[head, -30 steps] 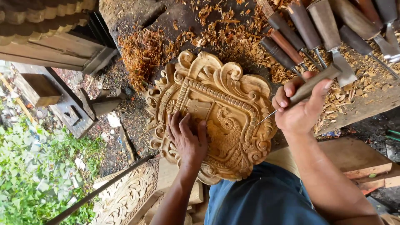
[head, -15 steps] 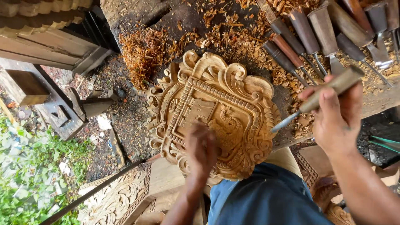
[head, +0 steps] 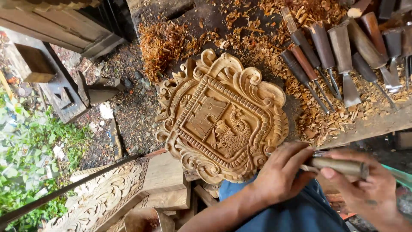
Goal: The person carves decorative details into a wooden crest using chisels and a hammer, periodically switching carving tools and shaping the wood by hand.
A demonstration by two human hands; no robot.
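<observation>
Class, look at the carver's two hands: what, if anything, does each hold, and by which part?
The right hand holds a chisel by its wooden handle. The left hand touches the same chisel near the metal shank; whether its grip closes there cannot be told.

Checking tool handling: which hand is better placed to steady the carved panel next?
Probably the left hand: it lies right by the lower edge of the carved panel, while the right hand is wrapped around the chisel.

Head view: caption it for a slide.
Both hands, left hand and right hand, hold a chisel beside the carved wooden panel.
</observation>
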